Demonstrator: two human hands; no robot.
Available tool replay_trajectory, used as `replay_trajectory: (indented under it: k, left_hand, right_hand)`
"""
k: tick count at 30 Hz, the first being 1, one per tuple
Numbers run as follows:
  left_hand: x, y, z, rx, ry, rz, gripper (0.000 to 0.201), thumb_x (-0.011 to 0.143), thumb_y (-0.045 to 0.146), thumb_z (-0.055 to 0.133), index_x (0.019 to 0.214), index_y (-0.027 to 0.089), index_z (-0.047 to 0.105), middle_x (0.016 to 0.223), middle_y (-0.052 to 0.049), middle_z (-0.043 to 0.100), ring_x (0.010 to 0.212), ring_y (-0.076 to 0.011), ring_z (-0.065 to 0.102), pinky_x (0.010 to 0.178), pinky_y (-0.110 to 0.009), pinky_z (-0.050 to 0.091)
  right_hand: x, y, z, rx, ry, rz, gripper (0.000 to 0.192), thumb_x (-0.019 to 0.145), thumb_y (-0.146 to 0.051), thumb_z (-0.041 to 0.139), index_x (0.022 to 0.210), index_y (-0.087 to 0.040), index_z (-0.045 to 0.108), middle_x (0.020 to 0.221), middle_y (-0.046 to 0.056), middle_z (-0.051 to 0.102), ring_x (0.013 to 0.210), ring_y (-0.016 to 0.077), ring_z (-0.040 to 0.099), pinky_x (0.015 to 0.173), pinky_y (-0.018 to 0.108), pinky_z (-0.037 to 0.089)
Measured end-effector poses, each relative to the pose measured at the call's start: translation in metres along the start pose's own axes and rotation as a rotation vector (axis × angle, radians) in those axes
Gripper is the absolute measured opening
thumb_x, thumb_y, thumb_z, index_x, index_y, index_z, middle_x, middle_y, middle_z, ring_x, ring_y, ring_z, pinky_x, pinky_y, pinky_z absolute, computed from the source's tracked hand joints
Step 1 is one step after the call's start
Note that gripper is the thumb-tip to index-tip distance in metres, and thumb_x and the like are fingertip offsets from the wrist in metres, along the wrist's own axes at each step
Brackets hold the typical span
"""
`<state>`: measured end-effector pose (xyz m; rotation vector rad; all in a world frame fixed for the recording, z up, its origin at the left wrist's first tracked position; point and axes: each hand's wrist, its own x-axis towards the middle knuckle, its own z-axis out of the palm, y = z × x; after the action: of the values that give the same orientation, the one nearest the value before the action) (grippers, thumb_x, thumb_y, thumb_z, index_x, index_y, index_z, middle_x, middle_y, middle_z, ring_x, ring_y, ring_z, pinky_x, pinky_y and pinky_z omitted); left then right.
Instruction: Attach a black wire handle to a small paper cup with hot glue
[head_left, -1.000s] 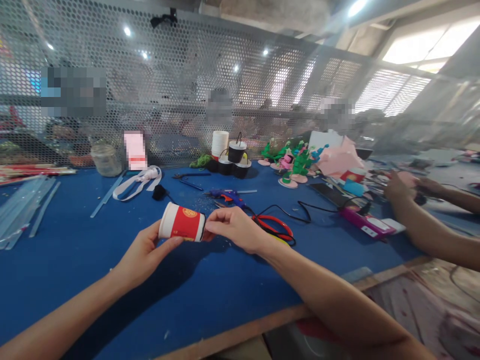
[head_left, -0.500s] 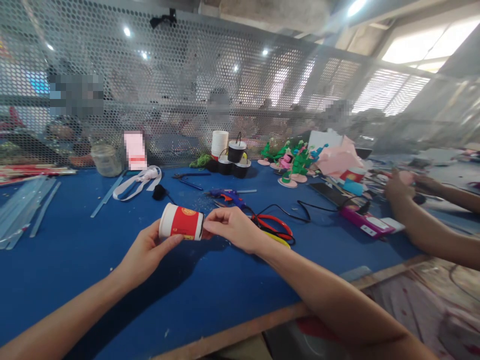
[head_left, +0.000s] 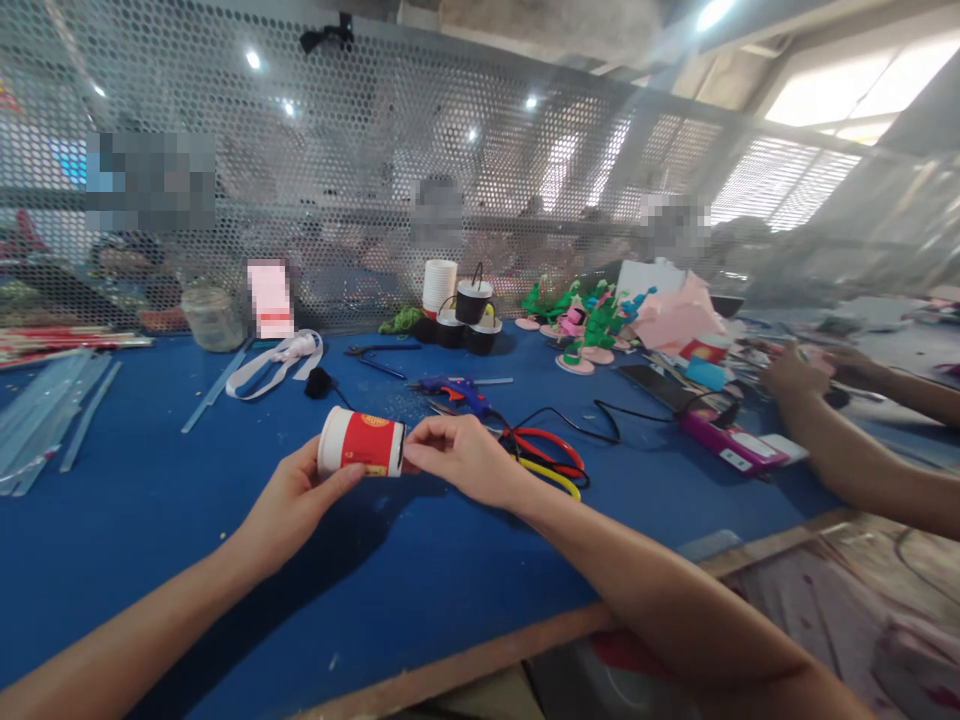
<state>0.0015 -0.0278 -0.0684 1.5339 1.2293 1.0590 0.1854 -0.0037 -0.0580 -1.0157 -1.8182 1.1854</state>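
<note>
A paper cup (head_left: 365,443), white with a red printed band, lies sideways in the air above the blue table. My left hand (head_left: 296,492) is closed round its wide left end, thumb along the near side. At the cup's right end runs a thin black line of yarn (head_left: 403,442). My right hand (head_left: 457,455) pinches there, fingertips against that edge; exactly what is between them is partly hidden. Behind the cup sits a small black yarn ball (head_left: 319,383), its strand trailing toward the cup.
Beyond my right hand lie a blue glue gun (head_left: 454,390) and red-and-yellow-handled scissors (head_left: 551,455). Black-wrapped cups (head_left: 472,303) stand farther back, beside green craft figures (head_left: 600,325). Glue sticks (head_left: 56,410) lie left. A co-worker's hands (head_left: 799,375) work at the right, near a purple power strip (head_left: 731,445).
The cup has turned slightly in my left hand, so its gold print sits higher. My right fingers have shifted a little at the cup's edge.
</note>
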Motion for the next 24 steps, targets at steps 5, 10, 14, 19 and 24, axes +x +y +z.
replay_trajectory:
  k: [5, 10, 14, 19, 24]
  left_hand:
    - [0.0013, -0.0055, -0.0025, -0.175, -0.014, -0.026, 0.038, 0.065, 0.033, 0.060, 0.098, 0.016, 0.053, 0.095, -0.006, 0.063, 0.085, -0.0191, 0.056, 0.080, -0.033, 0.042]
    - [0.0003, -0.0034, -0.0038, -0.137, -0.037, -0.010, 0.036, 0.065, 0.033, 0.060, 0.098, 0.018, 0.054, 0.094, -0.004, 0.064, 0.086, -0.0187, 0.057, 0.080, -0.031, 0.043]
    - [-0.0012, 0.0019, -0.0032, -0.027, -0.033, 0.017, 0.038, 0.065, 0.038, 0.058, 0.097, 0.018, 0.054, 0.094, -0.005, 0.064, 0.086, -0.0199, 0.057, 0.076, -0.030, 0.044]
    - [-0.0012, 0.0016, -0.0033, 0.074, -0.020, 0.084, 0.036, 0.065, 0.038, 0.058, 0.093, 0.016, 0.056, 0.093, -0.006, 0.064, 0.084, -0.0206, 0.057, 0.075, -0.029, 0.044]
    - [-0.0003, -0.0014, -0.0040, 0.133, 0.003, 0.124, 0.034, 0.066, 0.037, 0.057, 0.091, 0.014, 0.057, 0.091, -0.007, 0.065, 0.082, -0.0209, 0.057, 0.074, -0.029, 0.044]
  right_hand:
    - [-0.0003, -0.0017, 0.0004, 0.043, -0.019, -0.018, 0.005, 0.067, -0.019, 0.052, 0.067, -0.014, 0.055, 0.064, -0.001, 0.059, 0.059, 0.0100, 0.055, 0.059, 0.022, 0.043]
    - [0.0012, -0.0038, 0.0006, 0.224, -0.018, 0.024, 0.009, 0.069, -0.021, 0.050, 0.065, -0.014, 0.054, 0.061, -0.001, 0.059, 0.058, 0.0098, 0.055, 0.058, 0.023, 0.043]
    - [0.0011, -0.0044, 0.0011, 0.271, -0.020, 0.043, 0.010, 0.069, -0.021, 0.051, 0.064, -0.014, 0.054, 0.058, -0.001, 0.059, 0.056, 0.0096, 0.055, 0.060, 0.024, 0.044]
    - [0.0016, -0.0036, 0.0011, 0.217, -0.016, 0.042, 0.009, 0.069, -0.018, 0.050, 0.063, -0.013, 0.055, 0.057, -0.001, 0.058, 0.055, 0.0088, 0.055, 0.059, 0.023, 0.044]
    - [0.0032, -0.0012, 0.0015, 0.139, 0.022, 0.029, 0.010, 0.069, -0.018, 0.050, 0.062, -0.013, 0.054, 0.057, -0.001, 0.057, 0.055, 0.0092, 0.055, 0.058, 0.023, 0.044]
